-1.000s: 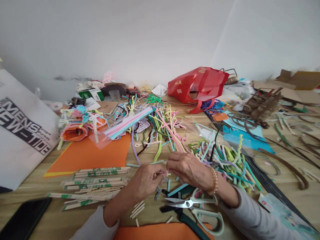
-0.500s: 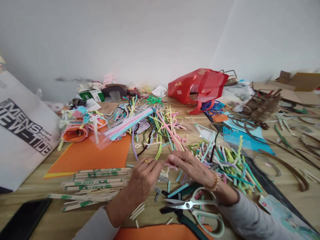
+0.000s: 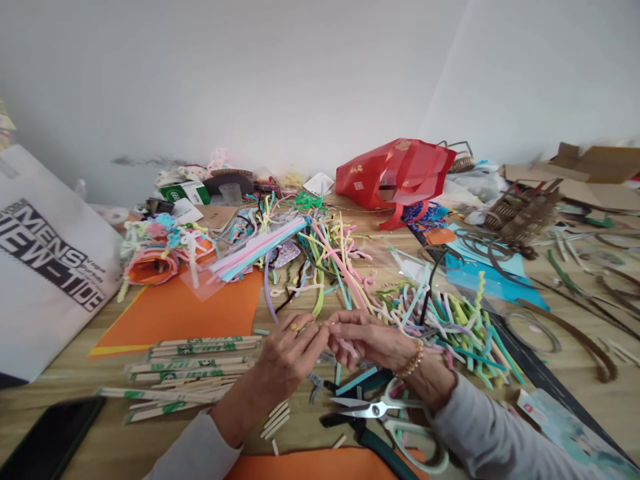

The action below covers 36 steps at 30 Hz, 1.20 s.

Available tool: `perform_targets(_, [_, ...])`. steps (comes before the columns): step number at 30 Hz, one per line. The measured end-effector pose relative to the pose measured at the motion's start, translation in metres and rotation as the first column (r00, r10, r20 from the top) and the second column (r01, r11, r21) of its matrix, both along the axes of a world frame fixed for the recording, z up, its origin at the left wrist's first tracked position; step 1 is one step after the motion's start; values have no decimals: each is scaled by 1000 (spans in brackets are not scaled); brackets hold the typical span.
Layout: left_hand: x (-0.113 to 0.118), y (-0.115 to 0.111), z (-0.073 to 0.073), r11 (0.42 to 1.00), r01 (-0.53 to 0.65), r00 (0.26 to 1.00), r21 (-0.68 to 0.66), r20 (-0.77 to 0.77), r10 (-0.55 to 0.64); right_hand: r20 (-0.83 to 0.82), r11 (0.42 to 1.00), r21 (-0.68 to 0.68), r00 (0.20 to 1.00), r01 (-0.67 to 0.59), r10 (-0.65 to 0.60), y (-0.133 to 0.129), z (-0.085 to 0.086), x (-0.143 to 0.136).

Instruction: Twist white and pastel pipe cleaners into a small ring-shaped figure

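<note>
Wood-grained tabletop [image 3: 300,427] runs up to a pale wall [image 3: 280,80]. Fingertips nearly meet where I have both hands pinching; a pink fuzzy piece [image 3: 346,347] lies under my right fingers, and I can't tell whether my left ones grip it too. My left hand [image 3: 294,348] slants in from seven o'clock, knuckles up, fingers curled; my right hand [image 3: 371,339] reaches in from four o'clock, fingers bent toward the left. From that meeting point, scissors [image 3: 375,409] lie open at five o'clock, wrapped wooden sticks [image 3: 200,363] at nine, fuzzy stems [image 3: 463,320] heaped at three, a red bag [image 3: 373,175] at one, a dark phone [image 3: 50,437] at eight.
</note>
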<state>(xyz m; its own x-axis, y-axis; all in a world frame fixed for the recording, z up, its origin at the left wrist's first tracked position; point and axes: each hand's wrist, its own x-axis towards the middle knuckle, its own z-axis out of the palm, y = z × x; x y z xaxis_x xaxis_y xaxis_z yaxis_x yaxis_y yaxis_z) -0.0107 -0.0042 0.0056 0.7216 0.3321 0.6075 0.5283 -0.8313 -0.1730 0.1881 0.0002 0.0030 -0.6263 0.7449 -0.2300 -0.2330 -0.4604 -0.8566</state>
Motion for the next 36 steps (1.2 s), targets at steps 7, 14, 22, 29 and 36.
perform_targets(7, [1, -1, -2, 997, 1, 999, -78, 52, 3, -57, 998, -14, 997, 53, -54, 0, -3, 0])
perform_targets(14, [4, -2, -2, 985, -8, 988, -172, 150, 34, -3, 998, -5, 998, 62, -62, 0, -2, -1])
perform_targets(22, [10, -6, 1, 873, -55, 950, -484, 243, 195, 94, 969, 219, 986, 116, -139, -2, 0, -4])
perform_targets(29, [12, -6, 13, 378, 204, 872, -903, 343, 348, 276, 807, 586, 918, 74, -284, -5, 6, -3])
perform_targets(36, [13, 5, 13, -1, 510, 798, -860, 473, 373, 428, 554, 824, 773, -121, -468, -9, 15, 1])
